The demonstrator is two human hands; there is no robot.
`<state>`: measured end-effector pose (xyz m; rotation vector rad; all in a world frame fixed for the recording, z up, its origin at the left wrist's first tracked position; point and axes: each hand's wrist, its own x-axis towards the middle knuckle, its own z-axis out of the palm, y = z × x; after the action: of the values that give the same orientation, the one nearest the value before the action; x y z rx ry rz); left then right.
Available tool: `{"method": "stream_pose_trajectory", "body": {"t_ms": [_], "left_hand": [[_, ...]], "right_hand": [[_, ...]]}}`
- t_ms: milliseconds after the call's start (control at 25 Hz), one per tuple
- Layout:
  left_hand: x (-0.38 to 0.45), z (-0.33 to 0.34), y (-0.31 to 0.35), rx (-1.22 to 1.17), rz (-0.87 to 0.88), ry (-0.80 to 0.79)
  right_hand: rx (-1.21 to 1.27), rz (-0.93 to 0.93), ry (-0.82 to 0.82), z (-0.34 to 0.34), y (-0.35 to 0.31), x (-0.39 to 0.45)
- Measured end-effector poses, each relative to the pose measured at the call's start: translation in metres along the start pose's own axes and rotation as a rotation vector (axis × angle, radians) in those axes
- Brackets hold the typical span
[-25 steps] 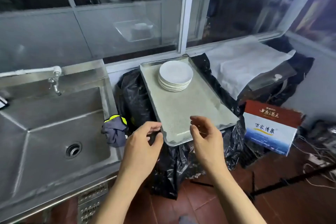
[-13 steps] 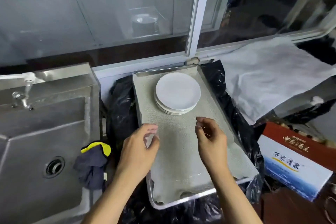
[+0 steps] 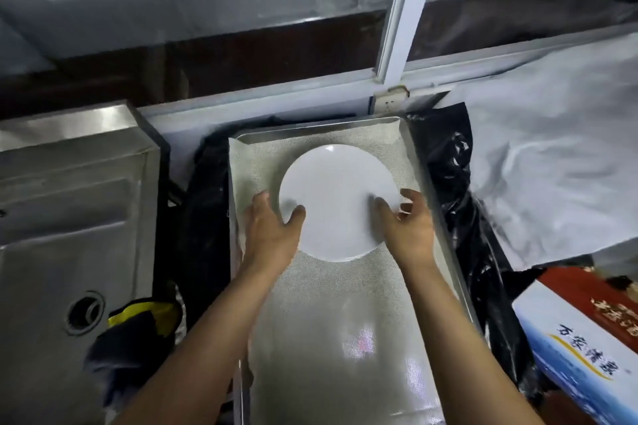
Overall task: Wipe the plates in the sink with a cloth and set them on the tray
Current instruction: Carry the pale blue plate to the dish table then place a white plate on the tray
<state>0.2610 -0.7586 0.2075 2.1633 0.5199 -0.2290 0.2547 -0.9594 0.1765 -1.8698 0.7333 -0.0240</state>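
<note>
Both hands on the white plates (image 3: 336,197) at the far end of the tray (image 3: 411,148). Left hand (image 3: 272,231) grips the rim at about 8 o'clock: thumb curled over the top face, fingers round the outside edge. Right hand (image 3: 407,224) grips at about 4 o'clock: thumb on top, fingers hooked round the rim. Only the top plate shows from here, so how many lie under it I cannot tell.

Risks, as judgement:
- thin edge grip on smooth china; if wet, the plate could slip from the thumbs and drop on the tray
- if it is a stack, lifting from the rim could take only the upper plates and slide the rest
- the tray rests on crumpled black plastic (image 3: 448,162), and a push on one end may tip it
- the hands are stretched far out, giving little control

Containers:
- tray: lined with a mesh mat (image 3: 328,304), holds the plates at its 12 o'clock end; near half bare mat
- sink (image 3: 79,183) at 9 o'clock of the tray: basin and drain (image 3: 85,312) visible, no plates seen in the part shown
- cloth (image 3: 134,331), dark with yellow trim, lies on the sink's right edge, at 7 o'clock of the plates, held by no one
- printed box (image 3: 580,348) at 4 o'clock, shut, contents unknown
</note>
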Motion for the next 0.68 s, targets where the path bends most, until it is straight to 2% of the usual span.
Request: {"method": "stream_pose_trajectory", "body": {"t_ms": [160,400,680], "left_hand": [[0.038,0.014,-0.005,-0.012,-0.126,-0.072],[0.055,0.026,-0.002,-0.261,-0.289,-0.092],[0.055,0.03,-0.001,-0.51,-0.409,-0.138]], "right_hand": [[-0.012,0.147,-0.086,0.014,-0.002,0.023],[0.068,0.279,-0.137,0.02,-0.004,0.037],[0.281,0.306,-0.175,0.019,-0.005,0.032]]}}
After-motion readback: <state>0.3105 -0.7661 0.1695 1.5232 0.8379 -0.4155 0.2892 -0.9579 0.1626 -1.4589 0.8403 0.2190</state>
